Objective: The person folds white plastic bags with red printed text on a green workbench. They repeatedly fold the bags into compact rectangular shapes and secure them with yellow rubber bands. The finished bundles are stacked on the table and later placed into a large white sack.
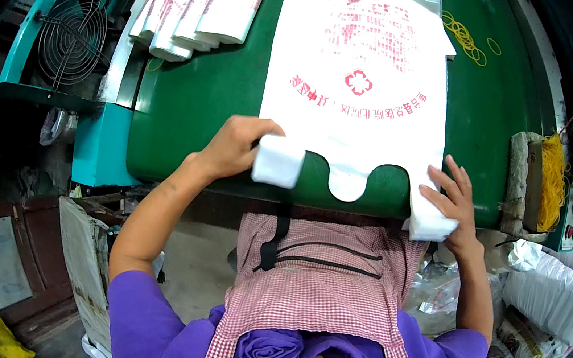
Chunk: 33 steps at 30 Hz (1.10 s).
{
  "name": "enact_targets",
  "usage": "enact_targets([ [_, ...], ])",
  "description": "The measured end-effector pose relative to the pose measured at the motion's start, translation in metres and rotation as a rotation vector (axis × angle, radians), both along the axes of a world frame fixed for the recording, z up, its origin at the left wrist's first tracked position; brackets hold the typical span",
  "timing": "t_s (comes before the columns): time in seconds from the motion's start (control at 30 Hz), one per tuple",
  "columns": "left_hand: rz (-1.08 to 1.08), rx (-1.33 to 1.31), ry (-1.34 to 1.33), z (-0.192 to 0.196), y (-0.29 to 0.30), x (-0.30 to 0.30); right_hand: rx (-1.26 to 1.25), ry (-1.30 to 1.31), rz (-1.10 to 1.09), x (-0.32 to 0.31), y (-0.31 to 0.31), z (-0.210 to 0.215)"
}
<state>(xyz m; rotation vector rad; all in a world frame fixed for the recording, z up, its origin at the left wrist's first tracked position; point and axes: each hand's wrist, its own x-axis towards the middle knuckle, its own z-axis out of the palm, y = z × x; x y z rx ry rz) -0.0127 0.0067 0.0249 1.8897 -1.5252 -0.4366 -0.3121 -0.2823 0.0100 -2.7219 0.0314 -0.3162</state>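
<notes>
A stack of white plastic vest-style carrier bags (352, 130) with red print lies on the green table in front of me, its two handles and middle tab toward my body. My left hand (238, 144) is closed on the left handle, which is bent up into a pale block. At the right handle, my right hand (453, 202) rests along the outer edge with its fingers stretched and apart. The right handle hangs slightly over the table's near edge. Part of my right thumb is hard to make out.
Rolled bundles of printed bags (212, 4) lie at the far left of the green table (202, 101). Yellow rubber bands (467, 39) are scattered at the far right; more fill a box (552, 183) on the right edge. A wire fan guard (73, 39) stands left.
</notes>
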Motion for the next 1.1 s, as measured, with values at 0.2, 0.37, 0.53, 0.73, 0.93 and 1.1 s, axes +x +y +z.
enact_targets([
  [0.2,0.036,0.148,-0.290,-0.004,-0.098,-0.013,0.520,-0.135,0.076,0.066,-0.002,0.012],
  [0.37,0.065,-0.164,-0.544,-0.016,-0.086,-0.023,0.201,0.240,-0.133,0.138,0.023,0.016],
  [0.53,-0.203,0.022,-0.499,-0.011,-0.033,-0.072,-0.099,0.018,0.049,0.120,0.046,-0.003],
  [0.73,-0.025,0.047,-0.212,-0.005,-0.086,-0.031,0.035,0.058,-0.069,0.129,0.007,0.021],
  [0.93,0.215,-0.108,-0.405,-0.002,-0.117,0.006,-0.225,0.074,0.050,0.130,0.025,0.002],
  [1.1,-0.017,-0.030,-0.631,-0.005,-0.080,-0.038,-0.062,-0.032,0.095,0.112,0.030,0.004],
])
